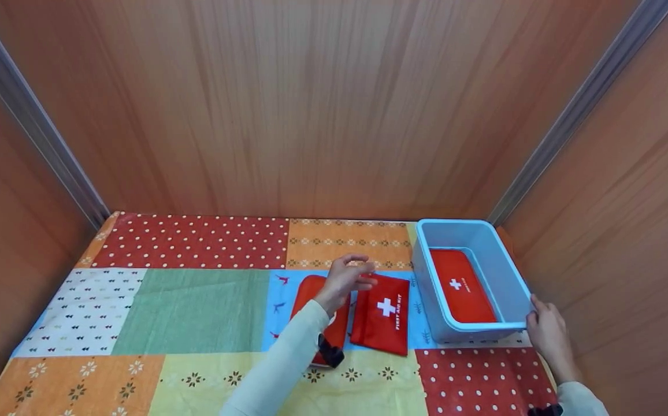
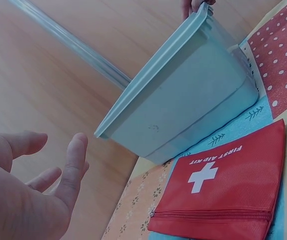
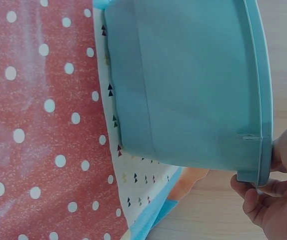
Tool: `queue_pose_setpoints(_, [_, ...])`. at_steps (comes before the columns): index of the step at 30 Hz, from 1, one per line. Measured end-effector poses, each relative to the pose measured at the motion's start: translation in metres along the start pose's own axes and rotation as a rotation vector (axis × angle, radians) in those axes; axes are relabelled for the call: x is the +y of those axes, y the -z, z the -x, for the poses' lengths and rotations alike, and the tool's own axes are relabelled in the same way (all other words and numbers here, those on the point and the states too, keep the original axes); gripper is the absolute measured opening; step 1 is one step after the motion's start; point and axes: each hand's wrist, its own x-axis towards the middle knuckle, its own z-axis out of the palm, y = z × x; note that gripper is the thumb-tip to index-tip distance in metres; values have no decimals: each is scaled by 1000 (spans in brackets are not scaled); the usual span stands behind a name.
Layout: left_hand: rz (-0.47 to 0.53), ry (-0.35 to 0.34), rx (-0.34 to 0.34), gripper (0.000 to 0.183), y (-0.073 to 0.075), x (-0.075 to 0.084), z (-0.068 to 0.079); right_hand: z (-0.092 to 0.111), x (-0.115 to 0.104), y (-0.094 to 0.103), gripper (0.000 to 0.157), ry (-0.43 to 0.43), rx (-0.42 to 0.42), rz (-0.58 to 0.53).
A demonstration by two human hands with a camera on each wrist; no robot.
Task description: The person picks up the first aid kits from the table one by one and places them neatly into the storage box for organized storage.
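Cloth-covered worktop (image 1: 189, 312), patchwork print, walled by wood-grain panels (image 1: 334, 115). Light-blue bin (image 1: 501, 277) stands upright by the far right corner of the worktop. In it, flat on the floor of the bin: a red pouch (image 1: 466, 294) with a white cross.

Right hand (image 1: 549, 329) at the worktop's right edge, thumb and fingers pinching the bin's rim at its near right corner.

Left hand (image 1: 345, 282) raised over the worktop, right of centre; fingers parted and loosely bent, palm partly turned toward the bin, clear of the things below.

Under and beside it, two red items. First aid kit pouch (image 1: 383, 320) lies flat near the bin, not touching; white cross and lettering up, zip along the side away from the bin. Red case (image 1: 340, 325) lies just left of that, partly hidden by the left forearm.
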Motion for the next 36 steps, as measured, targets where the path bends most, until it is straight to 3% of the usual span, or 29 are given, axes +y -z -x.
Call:
queue_pose_setpoints(7, [-11, -5, 15, 42, 8, 0, 0, -2, 1, -2, 47, 36, 63, 19])
queue_pose_setpoints(16, [-13, 1, 50, 38, 19, 0, 2, 0, 0, -2, 49, -6, 9, 12])
queue_pose_setpoints(36, [-44, 0, 99, 41, 42, -9, 5, -1, -1, -2, 48, -13, 29, 10])
